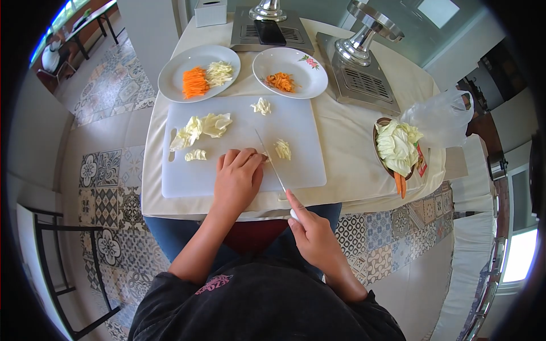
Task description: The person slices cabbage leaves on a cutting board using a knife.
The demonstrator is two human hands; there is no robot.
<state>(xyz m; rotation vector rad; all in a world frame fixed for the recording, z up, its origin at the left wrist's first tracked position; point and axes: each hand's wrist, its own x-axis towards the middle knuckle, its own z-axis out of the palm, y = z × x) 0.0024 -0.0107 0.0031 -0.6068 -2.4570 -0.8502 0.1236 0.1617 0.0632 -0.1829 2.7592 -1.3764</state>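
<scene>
My right hand (313, 230) is closed round the white handle of a knife (272, 162), its blade pointing up and left over the white cutting board (239, 179). Beside the blade, my left hand (239, 176) presses down on the board with bent fingers; a small pale bit shows at its fingertips, mostly hidden. Right of the blade lies a small pile of shredded cabbage (282, 149). Cabbage leaves (200, 128) and a small cut piece (195, 154) are at the board's left, and another small heap (261, 106) is near its top edge.
Behind the board stand an oval plate (168, 85) with carrot and cabbage strips and a flowered plate (315, 85) with carrot shreds. Metal stands (364, 85), a phone (269, 33), a cabbage (397, 146) in a basket and a plastic bag (443, 119) are farther off. A person sits far left.
</scene>
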